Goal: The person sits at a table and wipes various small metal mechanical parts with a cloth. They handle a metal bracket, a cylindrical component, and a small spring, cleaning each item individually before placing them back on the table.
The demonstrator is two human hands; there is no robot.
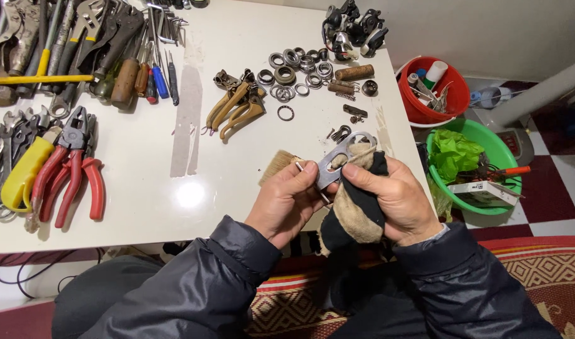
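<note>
My left hand (286, 199) pinches one flat grey metal plate with cut-out holes (335, 161). My right hand (397, 199) clamps one tan-and-black cloth (358, 210) against it. One pale bristle brush (279, 165) lies just behind my left fingers.

Both forearms come in from 6 o'clock; left hand (288, 199) fingers pinched shut, right hand (395, 199) curled closed, thumbs toward 12 o'clock.

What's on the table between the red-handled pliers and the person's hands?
Nothing: in the head view the white table is bare between the red-handled pliers and the left hand, apart from a lamp's glare.
</note>
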